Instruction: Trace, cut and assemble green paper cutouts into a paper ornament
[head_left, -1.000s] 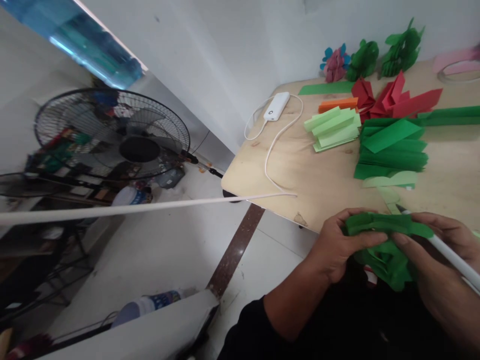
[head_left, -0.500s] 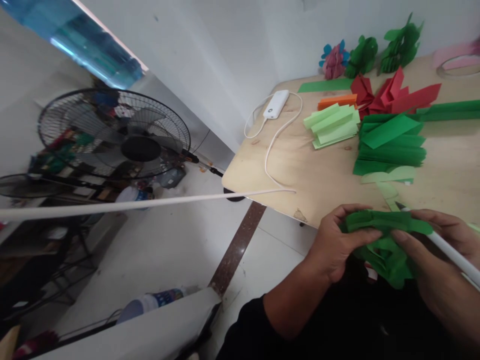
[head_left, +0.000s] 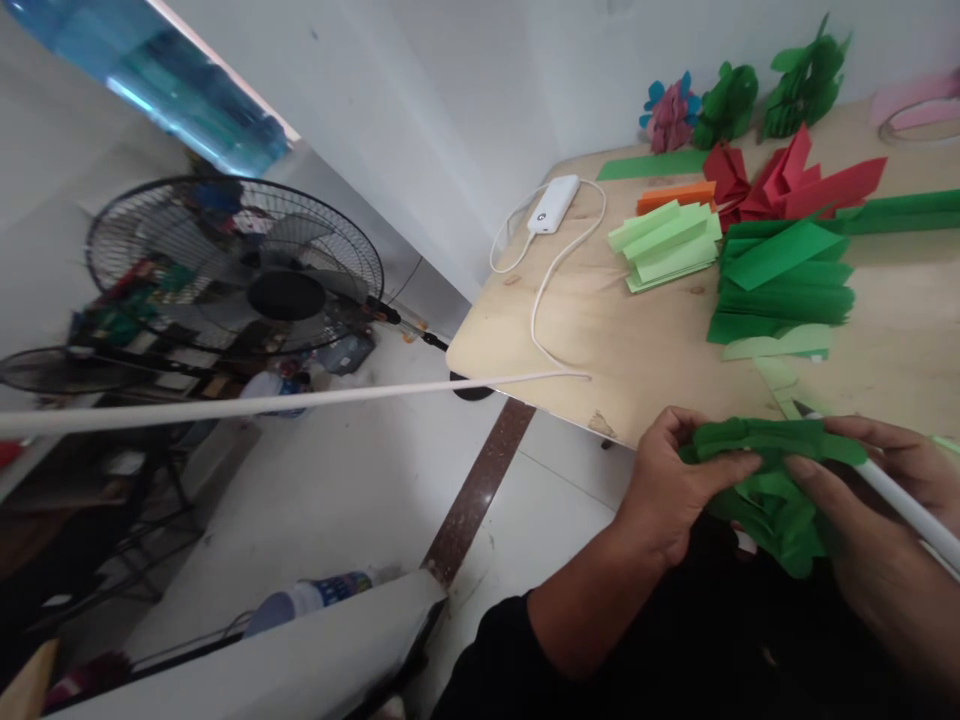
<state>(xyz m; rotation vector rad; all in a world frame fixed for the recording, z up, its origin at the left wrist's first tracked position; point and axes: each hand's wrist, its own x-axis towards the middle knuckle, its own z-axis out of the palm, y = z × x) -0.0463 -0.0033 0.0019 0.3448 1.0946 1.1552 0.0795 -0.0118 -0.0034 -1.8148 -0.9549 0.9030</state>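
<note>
Between my two hands, at the table's near edge, is a green paper craft piece (head_left: 784, 520) of folded layers with rounded edges. My left hand (head_left: 675, 480) pinches its left side, thumb in front and fingers behind. On the right side my right hand (head_left: 862, 500) grips the same paper, its thumb close to the middle. A white pen-like stick (head_left: 907, 505) with a dark tip lies along my right hand, partly behind the paper; whether the fingers clasp it I cannot tell. Just beyond are a pale green scalloped strip (head_left: 780, 343) and a dark green pleated paper stack (head_left: 787, 280).
Light green folded paper (head_left: 664, 245), red folded paper (head_left: 787, 185) and an orange strip (head_left: 675, 197) lie farther back. Finished-looking paper figures (head_left: 726, 105) stand by the wall. A white power bank (head_left: 553, 205) trails a cable (head_left: 375, 392) across the left edge. A fan (head_left: 285, 295) stands left.
The view has shifted very slightly. Both hands keep their hold on the green paper, with only a small movement of the fingers.
</note>
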